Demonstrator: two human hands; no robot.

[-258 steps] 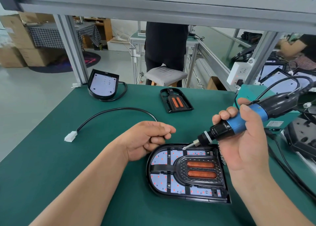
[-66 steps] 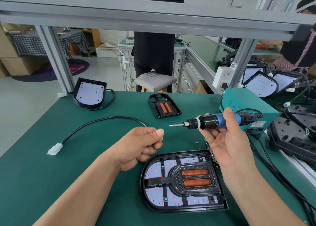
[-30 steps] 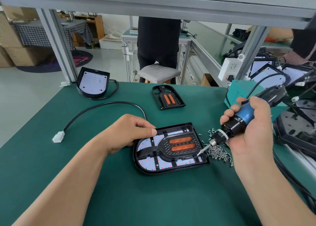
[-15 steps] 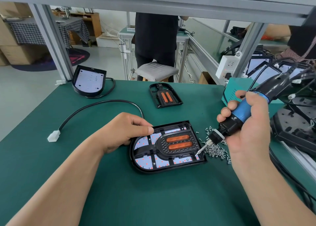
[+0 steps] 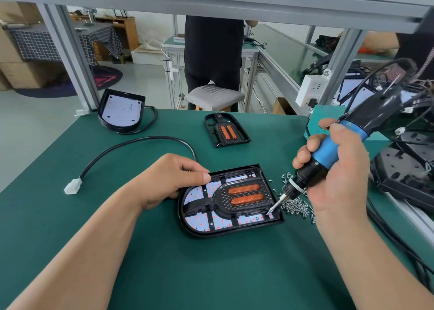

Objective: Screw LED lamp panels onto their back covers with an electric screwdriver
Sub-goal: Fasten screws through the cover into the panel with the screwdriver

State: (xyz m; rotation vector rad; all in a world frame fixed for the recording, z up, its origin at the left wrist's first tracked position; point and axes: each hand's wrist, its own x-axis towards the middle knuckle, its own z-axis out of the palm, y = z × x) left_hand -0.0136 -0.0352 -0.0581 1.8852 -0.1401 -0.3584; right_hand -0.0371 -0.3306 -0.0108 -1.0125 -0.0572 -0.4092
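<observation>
- A green desk [image 5: 164, 274] was seen under a grey metal frame [image 5: 70, 58].
- A black back cover [image 5: 211, 233] was laid flat in the middle of the desk, with an LED lamp panel [image 5: 197, 220] set inside it.
- The back cover was held at its far left edge by the left hand [image 5: 173, 178]. The thumb was laid on top and the fingers were curled against the rim, so this grip was clamped on the cover.
- The grip of the right hand [image 5: 338, 180] was closed tight round a blue and black electric screwdriver [image 5: 328, 150].
- The screwdriver was tilted, and its tip was put down on the near right corner of the panel.
- A pile of small screws [image 5: 296, 207] was spread on the desk just beside the cover's right edge.
- A black cable [image 5: 141, 143] with a white plug [image 5: 72, 186] was curved across the left of the desk.
- Another lamp [image 5: 122, 112] was propped at the far left corner, and a small black part with orange strips [image 5: 225, 132] was laid at the far middle.
- More black lamp parts [image 5: 408, 168] were piled at the right.
- A green box [image 5: 326, 114] and a white power socket [image 5: 311, 90] were seen behind the screwdriver.
- Past the desk, a stool with a grey cushion [image 5: 213, 96] and a person in black clothes [image 5: 212, 51] were seen.
- Cardboard boxes [image 5: 21, 70] and a checked cloth [image 5: 47, 41] were seen far off at the left of the room.
</observation>
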